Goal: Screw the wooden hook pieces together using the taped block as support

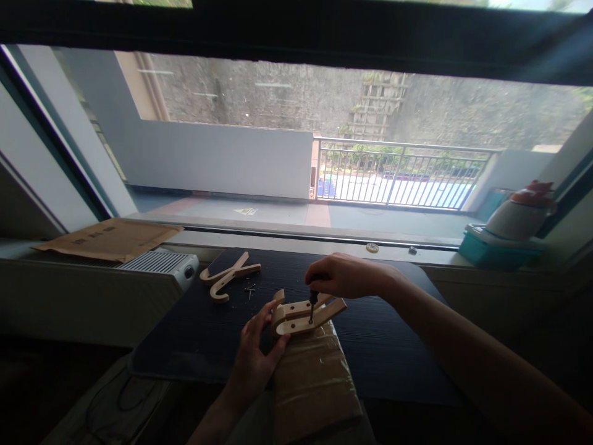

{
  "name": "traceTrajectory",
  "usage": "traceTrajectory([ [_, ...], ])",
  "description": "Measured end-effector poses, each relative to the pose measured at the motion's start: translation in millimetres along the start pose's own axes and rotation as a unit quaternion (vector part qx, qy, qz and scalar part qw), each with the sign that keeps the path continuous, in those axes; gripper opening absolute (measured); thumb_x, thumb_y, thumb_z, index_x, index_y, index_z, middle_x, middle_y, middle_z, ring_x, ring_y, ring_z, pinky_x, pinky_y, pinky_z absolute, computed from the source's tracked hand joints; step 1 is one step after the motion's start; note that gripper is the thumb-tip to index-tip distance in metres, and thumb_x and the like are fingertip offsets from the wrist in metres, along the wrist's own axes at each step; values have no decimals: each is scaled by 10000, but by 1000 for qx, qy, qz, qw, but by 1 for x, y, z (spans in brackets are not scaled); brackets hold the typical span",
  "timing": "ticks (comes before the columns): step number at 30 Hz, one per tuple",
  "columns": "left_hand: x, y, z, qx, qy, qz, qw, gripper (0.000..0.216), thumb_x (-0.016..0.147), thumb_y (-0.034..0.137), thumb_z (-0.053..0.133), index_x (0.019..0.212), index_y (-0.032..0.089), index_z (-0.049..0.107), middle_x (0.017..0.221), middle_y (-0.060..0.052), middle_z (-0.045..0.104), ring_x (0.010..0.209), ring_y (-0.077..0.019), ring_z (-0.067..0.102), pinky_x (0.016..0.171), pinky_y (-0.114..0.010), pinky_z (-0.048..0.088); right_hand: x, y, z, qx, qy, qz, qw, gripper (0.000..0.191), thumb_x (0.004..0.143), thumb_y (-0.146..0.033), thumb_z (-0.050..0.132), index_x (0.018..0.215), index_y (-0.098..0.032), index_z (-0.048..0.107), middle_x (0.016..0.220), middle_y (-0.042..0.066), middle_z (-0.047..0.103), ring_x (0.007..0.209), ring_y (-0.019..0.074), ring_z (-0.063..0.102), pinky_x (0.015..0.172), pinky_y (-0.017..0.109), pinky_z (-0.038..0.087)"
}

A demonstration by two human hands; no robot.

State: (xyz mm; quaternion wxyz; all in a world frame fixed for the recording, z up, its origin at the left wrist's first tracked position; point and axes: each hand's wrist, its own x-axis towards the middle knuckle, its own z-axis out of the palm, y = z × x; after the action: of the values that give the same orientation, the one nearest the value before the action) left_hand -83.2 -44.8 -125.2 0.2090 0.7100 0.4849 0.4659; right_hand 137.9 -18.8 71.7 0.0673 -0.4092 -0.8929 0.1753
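Note:
A pale wooden hook-shaped assembly (pixel 301 315) rests on top of a tape-wrapped cardboard package (pixel 312 383). My left hand (pixel 254 358) grips the assembly's curved left end and steadies it. My right hand (pixel 345 276) is closed round the dark handle of a small screwdriver (pixel 312 306), whose tip stands upright in the wood. Two more wooden hook pieces (pixel 229 275) lie crossed on the black table (pixel 204 334), farther back to the left. A few small screws (pixel 250 288) lie beside them.
A white slatted appliance (pixel 160 266) and a flat brown envelope (pixel 109 238) sit at the left. On the window sill are a tape roll (pixel 372 248) and a teal box (pixel 500 250) with a white container on it. A cable (pixel 125 395) lies lower left.

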Motion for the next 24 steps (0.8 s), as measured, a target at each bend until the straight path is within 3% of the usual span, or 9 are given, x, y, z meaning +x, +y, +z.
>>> traceTrajectory([
  [10, 0, 2, -1, 27, 11, 25, 999, 541, 780, 340, 602, 1288, 287, 424, 1161, -53, 620, 1036, -218, 586, 950, -398, 421, 3, 3, 7, -12, 36, 54, 998, 293, 860, -376, 489, 944, -161, 669, 783, 19, 658, 599, 90, 515, 525, 216, 341],
  [14, 1, 8, -2, 39, 13, 25, 999, 530, 786, 337, 599, 1282, 278, 422, 1147, -53, 627, 1048, -221, 580, 964, -409, 405, 0, -2, 2, -46, 16, 57, 997, 339, 841, -449, 496, 945, -187, 684, 756, 14, 648, 587, 94, 498, 519, 228, 315],
  [24, 1, 4, -1, 31, -4, 17, 999, 536, 799, 339, 591, 1295, 291, 393, 1210, -62, 580, 1058, -217, 565, 944, -402, 418, -1, 1, -2, -19, 6, -4, 1000, 258, 834, -269, 489, 975, -201, 694, 808, 6, 679, 619, 91, 527, 561, 222, 339],
])
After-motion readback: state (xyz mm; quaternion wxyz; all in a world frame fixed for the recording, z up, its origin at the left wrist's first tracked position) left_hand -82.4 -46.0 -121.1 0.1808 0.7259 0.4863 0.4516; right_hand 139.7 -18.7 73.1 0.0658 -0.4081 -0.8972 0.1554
